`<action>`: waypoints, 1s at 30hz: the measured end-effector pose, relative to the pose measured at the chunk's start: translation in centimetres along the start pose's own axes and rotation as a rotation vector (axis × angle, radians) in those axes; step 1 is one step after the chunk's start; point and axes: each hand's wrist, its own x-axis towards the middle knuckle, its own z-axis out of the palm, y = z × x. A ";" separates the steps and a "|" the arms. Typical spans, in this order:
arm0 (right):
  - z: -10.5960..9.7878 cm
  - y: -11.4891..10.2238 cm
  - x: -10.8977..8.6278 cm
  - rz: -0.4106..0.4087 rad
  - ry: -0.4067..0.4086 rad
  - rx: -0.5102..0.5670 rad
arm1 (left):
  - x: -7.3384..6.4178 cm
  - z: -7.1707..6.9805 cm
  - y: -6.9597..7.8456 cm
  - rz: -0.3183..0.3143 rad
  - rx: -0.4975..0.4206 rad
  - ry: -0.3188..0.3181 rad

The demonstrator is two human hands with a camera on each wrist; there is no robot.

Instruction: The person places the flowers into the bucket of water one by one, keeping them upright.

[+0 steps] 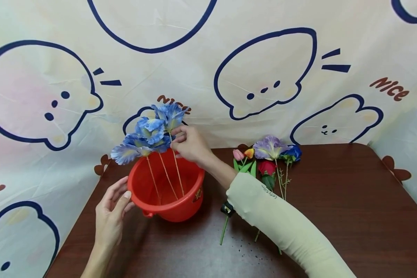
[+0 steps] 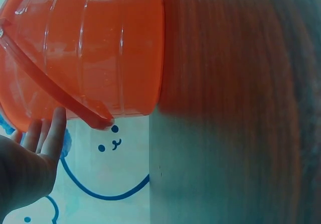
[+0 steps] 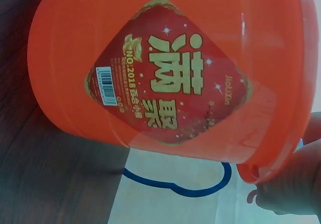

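Observation:
A red plastic bucket stands on the dark wooden table, with several blue artificial flowers in it. Their blooms rise over the far left of the rim and their thin stems slant down inside. My right hand reaches over the bucket and pinches the stem of the rightmost blue flower just below its bloom. At the bucket's left side, my left hand touches the outside near the rim, its fingers fairly straight. The left wrist view shows those fingers beside the bucket's lowered handle.
Right of the bucket lie a purple flower, a blue rose, a red rose and pink and orange tulips, partly under my right sleeve. A small black object lies nearby. A printed cloth hangs behind the table.

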 end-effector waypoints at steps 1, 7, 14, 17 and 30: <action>-0.2 0.0 0.0 0.004 -0.004 0.005 | 0.0 0.0 0.0 -0.001 -0.002 -0.001; -1.1 0.1 -0.3 0.012 -0.038 0.015 | 0.0 0.0 -0.1 0.004 -0.011 -0.007; -2.1 -0.4 -1.3 0.038 -0.103 -0.028 | 0.0 0.0 -0.2 0.014 -0.002 -0.009; -2.7 -0.6 -1.8 0.050 -0.118 -0.043 | 0.1 0.0 -0.1 0.009 0.005 -0.007; -5.3 -0.8 -4.0 0.046 -0.114 -0.003 | 0.0 0.0 -0.2 0.019 0.003 -0.003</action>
